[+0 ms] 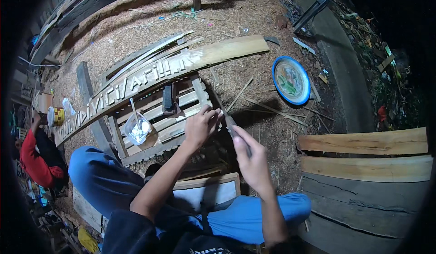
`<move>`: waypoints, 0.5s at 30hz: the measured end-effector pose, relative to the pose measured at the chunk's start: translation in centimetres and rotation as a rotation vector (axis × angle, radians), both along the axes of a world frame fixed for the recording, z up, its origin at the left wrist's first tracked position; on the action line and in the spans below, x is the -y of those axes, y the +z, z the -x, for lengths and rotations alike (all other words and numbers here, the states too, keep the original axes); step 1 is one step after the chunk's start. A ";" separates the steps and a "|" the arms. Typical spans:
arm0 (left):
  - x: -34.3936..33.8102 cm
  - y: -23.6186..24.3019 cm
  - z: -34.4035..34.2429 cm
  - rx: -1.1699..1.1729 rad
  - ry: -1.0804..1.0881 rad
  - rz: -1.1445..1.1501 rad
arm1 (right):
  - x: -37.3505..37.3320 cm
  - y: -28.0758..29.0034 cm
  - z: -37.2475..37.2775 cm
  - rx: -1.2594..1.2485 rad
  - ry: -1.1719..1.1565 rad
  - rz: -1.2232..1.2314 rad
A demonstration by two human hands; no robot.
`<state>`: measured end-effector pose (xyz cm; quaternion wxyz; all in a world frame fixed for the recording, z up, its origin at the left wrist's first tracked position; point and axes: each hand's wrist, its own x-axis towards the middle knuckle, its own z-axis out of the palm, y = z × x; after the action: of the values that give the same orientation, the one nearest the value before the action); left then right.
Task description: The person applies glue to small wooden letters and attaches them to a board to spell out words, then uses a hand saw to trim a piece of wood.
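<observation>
My right hand is wrapped round the handle of a long dark knife, its blade slanting up and away to the left. Beside the blade my left hand is closed in a pinch; whatever sits between its fingertips is too small to make out. A long wooden plank with raised pale wood strips set in letter-like shapes lies beyond my hands, across a slatted pallet. On the pallet stand a clear plastic tub of white paste with a stick in it and a black boxy object.
A round blue-rimmed tray lies on the shavings-covered ground to the right. Thin wood sticks are scattered near it. Two boards rest at the far right. At the left are a yellow tin and a person in a red top.
</observation>
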<state>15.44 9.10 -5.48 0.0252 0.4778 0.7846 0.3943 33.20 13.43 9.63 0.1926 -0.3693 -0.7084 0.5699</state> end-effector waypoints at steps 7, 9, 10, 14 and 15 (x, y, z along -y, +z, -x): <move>0.2 -0.4 0.0 0.027 -0.011 0.032 | -0.5 -1.7 0.8 0.011 -0.045 -0.005; 0.7 -0.3 0.5 -0.038 -0.035 -0.067 | -0.4 0.3 0.6 0.018 0.008 0.003; 0.5 -0.3 0.2 -0.045 -0.063 -0.031 | -0.4 0.1 0.0 0.045 -0.026 0.013; 0.1 0.2 0.0 -0.023 -0.043 0.028 | -1.2 -3.2 2.3 -0.047 -0.023 -0.118; 0.2 0.2 -0.3 -0.017 -0.046 0.026 | -1.3 -3.2 2.0 -0.041 -0.024 -0.120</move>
<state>15.78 8.89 -5.31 0.0335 0.4986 0.7787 0.3793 31.23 14.72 6.44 0.2357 -0.3540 -0.7327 0.5314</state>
